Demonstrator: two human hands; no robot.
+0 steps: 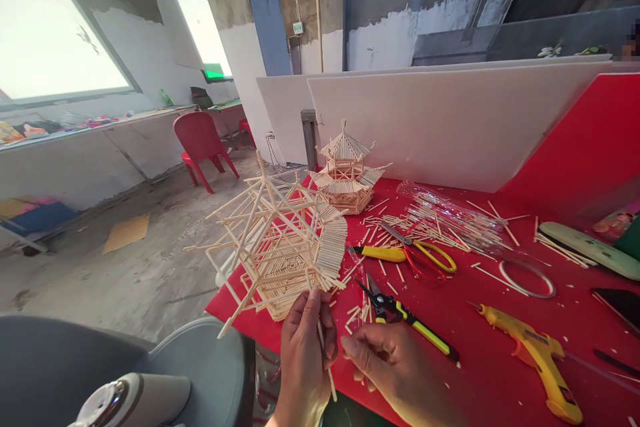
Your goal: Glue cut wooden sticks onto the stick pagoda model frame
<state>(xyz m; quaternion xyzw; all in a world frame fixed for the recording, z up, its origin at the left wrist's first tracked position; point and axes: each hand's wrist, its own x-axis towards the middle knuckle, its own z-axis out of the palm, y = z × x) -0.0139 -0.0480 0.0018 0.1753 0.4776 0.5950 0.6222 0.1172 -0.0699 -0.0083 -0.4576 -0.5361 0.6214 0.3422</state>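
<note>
My left hand (307, 333) is closed on a thin wooden stick (327, 367), which slants down past the palm. Just right of it, my right hand (385, 363) is curled with thumb and fingers close together; whether anything small is between them I cannot make out. Behind the left hand stands a pagoda-like frame of wooden sticks (273, 207), open in its upper part, with a slatted roof section (333, 240) at its right side. Farther back is a smaller pagoda model (345, 170) with slatted roofs. Black-and-yellow pliers (383, 303) lie beyond my right hand.
On the red table (425, 387) lie a yellow hot glue gun (537, 347), yellow-handled scissors (430, 253), a yellow utility knife (383, 253), a roll of tape (527, 279) and loose sticks (440, 220). A white bottle (145, 400) stands on a grey stool (215, 353) at left.
</note>
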